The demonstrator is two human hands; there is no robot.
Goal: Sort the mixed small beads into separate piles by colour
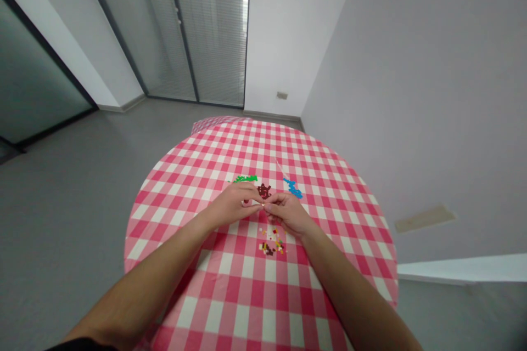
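Observation:
My left hand (236, 204) and my right hand (287, 212) meet over the middle of the table, fingertips pinched together around a tiny pale piece (263, 205). It is too small to name. Just past the fingers lies a heap of dark red-brown pieces (264, 191). Behind my left hand stretches a row of small green pieces (246, 179). Small blue pieces (293, 188) lie beyond my right hand. Nearer to me, below the hands, is a scatter of mixed yellow, red, white and brown pieces (272, 248).
A red-and-white checked cloth (247, 296) covers the round table. A thin pale strip (280, 165) lies near the blue pieces. Past the table are grey floor (82, 186), glass panels with blinds (218, 27) and a wall (432, 93) on the right.

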